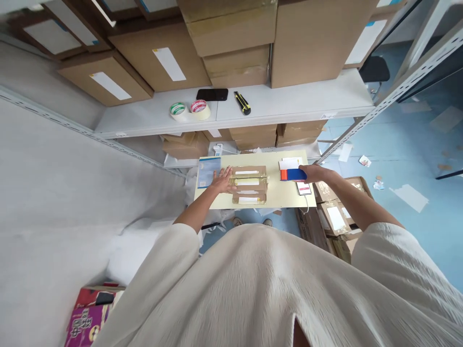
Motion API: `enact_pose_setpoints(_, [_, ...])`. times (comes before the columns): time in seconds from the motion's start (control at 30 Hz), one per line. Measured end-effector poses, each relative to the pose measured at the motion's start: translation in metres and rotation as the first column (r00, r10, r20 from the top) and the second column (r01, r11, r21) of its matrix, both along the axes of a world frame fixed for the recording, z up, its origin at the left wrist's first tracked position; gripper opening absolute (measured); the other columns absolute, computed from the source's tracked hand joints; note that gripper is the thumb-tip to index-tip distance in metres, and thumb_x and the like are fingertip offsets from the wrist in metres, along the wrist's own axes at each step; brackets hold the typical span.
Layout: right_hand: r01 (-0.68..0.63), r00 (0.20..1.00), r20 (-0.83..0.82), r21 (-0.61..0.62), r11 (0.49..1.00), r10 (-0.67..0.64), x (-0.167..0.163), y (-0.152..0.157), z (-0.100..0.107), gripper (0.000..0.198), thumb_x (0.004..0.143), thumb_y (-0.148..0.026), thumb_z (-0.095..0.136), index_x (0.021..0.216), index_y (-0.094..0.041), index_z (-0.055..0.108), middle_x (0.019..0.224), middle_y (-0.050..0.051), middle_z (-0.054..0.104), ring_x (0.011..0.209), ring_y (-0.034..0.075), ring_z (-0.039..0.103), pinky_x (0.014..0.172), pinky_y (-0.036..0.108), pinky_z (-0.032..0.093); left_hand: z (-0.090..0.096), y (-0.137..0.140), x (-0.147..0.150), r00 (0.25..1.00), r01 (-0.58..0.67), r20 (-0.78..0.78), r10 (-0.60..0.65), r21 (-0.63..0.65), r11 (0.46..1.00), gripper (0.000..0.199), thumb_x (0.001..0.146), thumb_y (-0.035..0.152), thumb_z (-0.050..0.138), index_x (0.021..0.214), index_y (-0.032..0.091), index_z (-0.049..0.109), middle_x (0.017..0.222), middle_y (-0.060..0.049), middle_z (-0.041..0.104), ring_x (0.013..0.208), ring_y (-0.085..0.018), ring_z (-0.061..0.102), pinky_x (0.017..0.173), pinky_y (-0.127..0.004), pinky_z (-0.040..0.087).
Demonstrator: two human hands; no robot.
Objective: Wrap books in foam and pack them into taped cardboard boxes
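Small taped cardboard boxes [257, 189] with white labels lie side by side on a cream board [282, 198]. My left hand [222, 180] rests on their left edge, its fingers spread. Beside that hand is a blue-and-clear plastic folder [208, 172]. Over the board's right part, my right hand [310, 173] is closed around the end of a blue-and-orange tape dispenser [292, 174]. Under and around the dispenser are white papers [289, 163] and a white item with a pink stripe [304, 188], partly hidden.
Ahead, a metal shelf [289, 99] bears large cartons [318, 43], two tape rolls [190, 111], a black phone [212, 94] and a yellow-black utility knife [242, 103]. More cartons [334, 217] stand on the right floor, and a wall [72, 193] is at left.
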State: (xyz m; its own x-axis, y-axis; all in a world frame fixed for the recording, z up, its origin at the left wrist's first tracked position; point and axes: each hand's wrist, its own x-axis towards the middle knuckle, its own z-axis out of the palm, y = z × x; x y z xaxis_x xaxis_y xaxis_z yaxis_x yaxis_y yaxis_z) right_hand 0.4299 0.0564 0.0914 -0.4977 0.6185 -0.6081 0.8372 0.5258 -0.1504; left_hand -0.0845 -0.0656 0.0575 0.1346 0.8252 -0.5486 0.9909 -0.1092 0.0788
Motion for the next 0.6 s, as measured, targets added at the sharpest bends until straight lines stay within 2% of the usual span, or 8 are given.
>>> enact_pose_setpoints(0.2, [0.003, 0.996, -0.088, 0.009, 1.000, -0.002, 0.015, 0.001, -0.012, 0.057, 0.082, -0.031, 0.085, 0.133, -0.025, 0.062, 0.119, 0.012, 0.083, 0.109, 0.037, 0.078, 0.104, 0.044, 0.048, 0.005, 0.001, 0.003, 0.998, 0.014, -0.060, -0.015, -0.021, 1.000, 0.118, 0.103, 0.071, 0.065, 0.189, 0.024, -0.001, 0.196, -0.017, -0.002, 0.181, -0.049, 0.007, 0.141, -0.075, 0.004])
enact_pose_setpoints(0.37, [-0.012, 0.998, -0.068, 0.012, 1.000, 0.013, 0.019, 0.003, -0.014, 0.055, 0.083, -0.030, 0.085, 0.132, -0.025, 0.063, 0.117, 0.012, 0.083, 0.107, 0.037, 0.078, 0.105, 0.046, 0.046, 0.004, 0.002, 0.004, 0.997, 0.025, -0.073, -0.026, -0.015, 1.000, 0.119, 0.103, 0.076, 0.063, 0.189, 0.024, -0.001, 0.196, -0.018, 0.000, 0.180, -0.049, 0.009, 0.140, -0.075, 0.005])
enact_pose_setpoints(0.47, [-0.038, 0.999, -0.020, 0.028, 0.999, 0.039, 0.002, -0.001, -0.020, 0.054, 0.084, -0.027, 0.083, 0.133, -0.022, 0.064, 0.118, 0.016, 0.083, 0.108, 0.038, 0.078, 0.109, 0.048, 0.043, 0.006, 0.004, 0.006, 0.996, 0.009, -0.090, -0.012, -0.031, 0.999, 0.122, 0.101, 0.077, 0.065, 0.189, 0.024, 0.001, 0.196, -0.019, -0.001, 0.180, -0.050, 0.010, 0.141, -0.075, 0.007])
enact_pose_setpoints(0.6, [-0.015, 1.000, -0.004, 0.029, 0.999, 0.015, -0.041, -0.009, -0.034, 0.061, 0.081, -0.030, 0.087, 0.138, -0.019, 0.065, 0.122, 0.021, 0.082, 0.118, 0.041, 0.076, 0.114, 0.051, 0.039, 0.008, 0.003, 0.009, 0.998, -0.007, -0.067, 0.004, -0.047, 0.999, 0.122, 0.101, 0.071, 0.067, 0.189, 0.022, -0.001, 0.195, -0.021, -0.005, 0.180, -0.047, 0.013, 0.141, -0.072, 0.012])
